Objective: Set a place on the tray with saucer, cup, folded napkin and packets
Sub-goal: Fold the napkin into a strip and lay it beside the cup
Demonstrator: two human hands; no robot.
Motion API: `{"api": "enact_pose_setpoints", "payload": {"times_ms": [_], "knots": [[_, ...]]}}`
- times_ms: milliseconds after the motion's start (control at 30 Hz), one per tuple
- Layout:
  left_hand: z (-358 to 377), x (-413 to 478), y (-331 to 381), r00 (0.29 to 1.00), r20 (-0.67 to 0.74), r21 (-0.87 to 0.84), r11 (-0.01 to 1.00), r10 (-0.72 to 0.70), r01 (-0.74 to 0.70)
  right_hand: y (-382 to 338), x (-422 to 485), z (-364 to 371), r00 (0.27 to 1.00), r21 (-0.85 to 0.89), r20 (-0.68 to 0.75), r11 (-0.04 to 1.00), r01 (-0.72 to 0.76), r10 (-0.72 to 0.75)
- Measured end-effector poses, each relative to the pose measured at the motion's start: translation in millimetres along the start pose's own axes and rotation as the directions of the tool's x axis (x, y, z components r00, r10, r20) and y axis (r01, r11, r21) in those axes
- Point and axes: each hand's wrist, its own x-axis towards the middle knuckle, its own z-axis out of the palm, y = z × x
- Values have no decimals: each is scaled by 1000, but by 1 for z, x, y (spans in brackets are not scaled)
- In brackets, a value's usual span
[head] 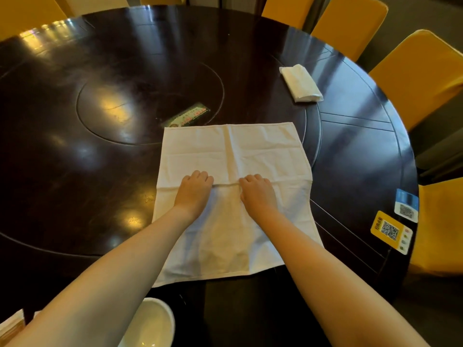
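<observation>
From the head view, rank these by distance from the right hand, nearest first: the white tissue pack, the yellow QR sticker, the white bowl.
From the right hand:
1. Yellow QR sticker, to its right near the table's edge.
2. White tissue pack, farther up the table, to the right.
3. White bowl, bottom left, below the table's near edge.
The first two are fairly close to call.

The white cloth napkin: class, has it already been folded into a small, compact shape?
No: the white cloth napkin lies spread open and flat on the dark table, with both hands pressing its middle.
</observation>
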Motion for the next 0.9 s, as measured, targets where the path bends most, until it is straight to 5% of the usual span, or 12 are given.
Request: {"api": "enact_pose_setpoints", "payload": {"times_ms": [167,433,500,600,700,900], "knots": [[-14,3,8,986,27,355,921,163,-162,-7,13,-6,994,-193,11,975,106,-106],[-7,4,7,975,-85,413,898,206,-154,-6,11,-11,979,-477,-9,861,174,-203],[-8,5,4,966,-156,323,935,205,-146,1,14,-8,977,-381,-97,914,139,-189],[-11,6,-1,972,-225,-70,994,70,-88,5,18,-17,958,-11,-254,991,135,-133],[-22,15,-8,992,-116,-342,940,-54,11,12,27,-30,953,201,-300,975,97,-33],[-70,25,-29,983,-164,-352,926,82,-136,24,35,-68,990,466,-126,885,-1,67]]}}
